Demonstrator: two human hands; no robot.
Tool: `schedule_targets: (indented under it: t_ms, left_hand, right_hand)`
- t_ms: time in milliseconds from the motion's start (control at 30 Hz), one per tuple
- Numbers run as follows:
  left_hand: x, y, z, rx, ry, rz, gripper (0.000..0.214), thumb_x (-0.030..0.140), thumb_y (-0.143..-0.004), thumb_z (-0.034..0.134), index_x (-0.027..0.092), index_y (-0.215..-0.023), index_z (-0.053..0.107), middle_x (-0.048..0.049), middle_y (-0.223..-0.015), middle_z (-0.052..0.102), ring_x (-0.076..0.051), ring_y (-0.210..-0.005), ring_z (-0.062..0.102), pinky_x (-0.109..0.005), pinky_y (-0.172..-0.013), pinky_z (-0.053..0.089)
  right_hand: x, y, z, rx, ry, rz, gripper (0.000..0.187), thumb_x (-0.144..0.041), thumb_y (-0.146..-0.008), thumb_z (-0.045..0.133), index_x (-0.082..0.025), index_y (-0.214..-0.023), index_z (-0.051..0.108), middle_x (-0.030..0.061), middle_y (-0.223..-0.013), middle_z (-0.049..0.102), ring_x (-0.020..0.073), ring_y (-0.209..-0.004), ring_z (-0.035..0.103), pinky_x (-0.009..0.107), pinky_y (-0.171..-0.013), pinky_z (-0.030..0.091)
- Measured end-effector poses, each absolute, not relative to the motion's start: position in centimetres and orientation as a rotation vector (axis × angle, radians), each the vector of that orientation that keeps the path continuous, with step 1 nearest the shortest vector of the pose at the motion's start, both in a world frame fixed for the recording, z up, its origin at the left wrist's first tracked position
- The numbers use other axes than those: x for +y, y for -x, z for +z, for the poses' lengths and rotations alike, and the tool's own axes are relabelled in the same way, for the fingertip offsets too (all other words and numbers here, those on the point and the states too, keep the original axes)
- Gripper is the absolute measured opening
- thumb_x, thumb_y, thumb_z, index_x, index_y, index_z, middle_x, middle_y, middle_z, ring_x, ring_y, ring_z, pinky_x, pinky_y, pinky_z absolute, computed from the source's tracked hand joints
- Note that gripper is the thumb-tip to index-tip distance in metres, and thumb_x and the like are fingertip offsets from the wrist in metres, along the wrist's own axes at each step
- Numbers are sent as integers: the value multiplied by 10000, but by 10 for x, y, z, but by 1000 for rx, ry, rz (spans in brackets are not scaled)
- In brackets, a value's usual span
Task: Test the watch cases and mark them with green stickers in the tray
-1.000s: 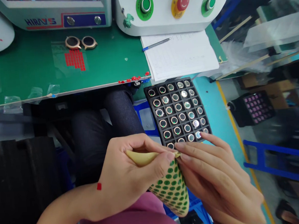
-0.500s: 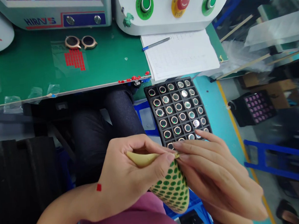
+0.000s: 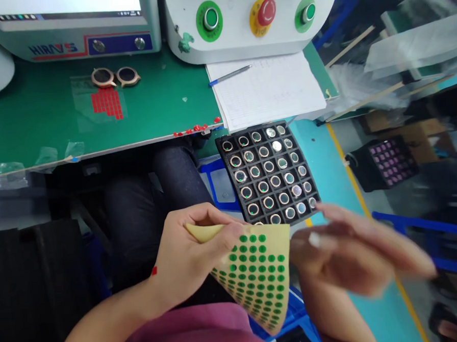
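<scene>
Low centre, the left hand (image 3: 201, 244) pinches a sticker sheet (image 3: 270, 283) by its upper edge, the sheet tapering down and to the right. Right of centre, just above that grip, lies a black tray (image 3: 249, 134) of round parts (image 3: 268, 166), its long axis slanting downward. Lower right, the blurred right hand (image 3: 351, 251) overlaps the tray's bottom corner in view; I cannot tell whether its fingers hold anything.

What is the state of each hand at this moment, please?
Left hand: closed, pinching the sheet of round green stickers.
Right hand: blurred, beside the sheet; whether it is open or holding something cannot be told.
</scene>
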State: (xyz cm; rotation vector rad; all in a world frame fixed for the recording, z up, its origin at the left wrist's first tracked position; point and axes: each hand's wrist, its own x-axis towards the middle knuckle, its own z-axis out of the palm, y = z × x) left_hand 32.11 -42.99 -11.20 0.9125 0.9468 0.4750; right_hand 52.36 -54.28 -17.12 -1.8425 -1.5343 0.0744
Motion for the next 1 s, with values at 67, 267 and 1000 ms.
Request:
schedule_targets:
  t_ms: [67, 267, 1000]
  left_hand:
    - [-422, -323, -128, 996, -935, 453, 142, 283, -709, 749, 158, -649, 716, -33, -698, 747, -123, -603, 667, -155, -526, 487]
    - [-392, -332, -183, 1171, -898, 343, 196, 314, -674, 774, 151, -605, 690, 5, -584, 662, -75, -535, 568, -138, -505, 419]
    - [-368, -347, -227, 1255, -730, 82, 252, 345, -598, 787, 131, -601, 653, -5, -579, 647, -92, -540, 562, -164, -510, 422]
  right_hand:
    - [-513, -561, -208, -1164, 1876, -77, 132, -324, -877, 528, -244, -789, 586, 35, -854, 633, 236, -893, 634, 480, -840, 517]
    - [-429, -663, -319, -731, 2103, 558, 278, -368, -839, 645, -165, -662, 575, -45, -544, 526, 106, -500, 516, 287, -577, 495]
    - [-409, -719, -379, -390, 2125, 863, 172, -103, -736, 601, -179, -590, 551, -61, -410, 483, 112, -381, 520, 258, -476, 499]
